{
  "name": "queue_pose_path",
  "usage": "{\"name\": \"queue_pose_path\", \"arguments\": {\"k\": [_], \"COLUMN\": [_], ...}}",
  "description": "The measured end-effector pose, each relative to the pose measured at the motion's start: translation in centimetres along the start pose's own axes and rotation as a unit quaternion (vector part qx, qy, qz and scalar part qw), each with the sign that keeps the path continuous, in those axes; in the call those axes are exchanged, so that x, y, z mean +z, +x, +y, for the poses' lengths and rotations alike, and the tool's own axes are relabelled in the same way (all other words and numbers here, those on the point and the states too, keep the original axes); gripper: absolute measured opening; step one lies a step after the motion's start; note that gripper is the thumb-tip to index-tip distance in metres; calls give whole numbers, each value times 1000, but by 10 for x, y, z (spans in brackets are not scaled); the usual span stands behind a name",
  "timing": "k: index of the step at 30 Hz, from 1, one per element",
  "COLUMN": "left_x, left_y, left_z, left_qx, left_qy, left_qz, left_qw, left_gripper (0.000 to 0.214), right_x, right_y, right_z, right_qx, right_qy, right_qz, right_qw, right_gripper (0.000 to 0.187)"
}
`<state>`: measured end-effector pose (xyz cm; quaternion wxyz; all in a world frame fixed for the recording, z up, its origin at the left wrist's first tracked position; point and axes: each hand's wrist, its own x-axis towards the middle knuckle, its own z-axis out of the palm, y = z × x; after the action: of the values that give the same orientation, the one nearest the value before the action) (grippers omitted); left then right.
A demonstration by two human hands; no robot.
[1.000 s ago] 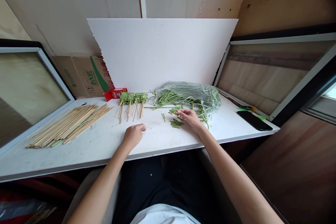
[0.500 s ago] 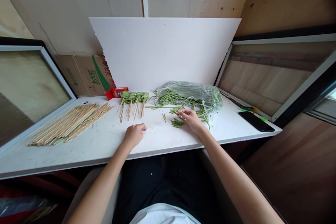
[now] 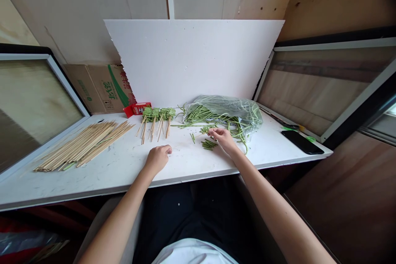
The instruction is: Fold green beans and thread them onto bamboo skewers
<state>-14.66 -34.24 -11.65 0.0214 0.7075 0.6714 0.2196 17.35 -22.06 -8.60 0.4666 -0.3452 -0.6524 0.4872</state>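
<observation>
My left hand (image 3: 158,159) rests on the white table (image 3: 182,165), fingers curled closed; whatever may be inside them is hidden. Farther right, my right hand (image 3: 223,138) pinches with thumb and fingertips, and a thin pale bamboo skewer seems to stick out leftward from them. Just behind those fingertips lies a pile of cut green bean pieces (image 3: 204,129). A second small pile of bean pieces (image 3: 209,144) lies below the hand, and a couple of loose pieces (image 3: 192,137) are to its left. Finished bean skewers (image 3: 159,114) lie side by side behind my left hand.
A clear plastic bag (image 3: 229,105) of long green beans (image 3: 202,114) lies at the back. Many bare bamboo skewers (image 3: 82,144) are heaped at left. A red box (image 3: 137,109), a cardboard box (image 3: 102,88), a black phone (image 3: 302,142) and a white board (image 3: 194,62) stand around.
My right hand has shifted very slightly left, and a thin pale stick now shows at its fingertips. My left hand stays nearly in place.
</observation>
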Motion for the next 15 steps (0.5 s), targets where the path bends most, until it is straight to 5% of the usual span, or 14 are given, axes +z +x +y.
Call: {"name": "queue_pose_path", "arguments": {"k": [15], "left_x": [-4], "left_y": [0], "left_z": [2], "left_qx": [-1], "left_qy": [4], "left_qz": [-15], "left_qw": [1000], "left_gripper": [36], "right_x": [0], "right_y": [3], "right_z": [8], "right_qx": [-42], "right_qy": [-3], "right_qz": [-8], "right_qw": [999], "right_gripper": [45]}}
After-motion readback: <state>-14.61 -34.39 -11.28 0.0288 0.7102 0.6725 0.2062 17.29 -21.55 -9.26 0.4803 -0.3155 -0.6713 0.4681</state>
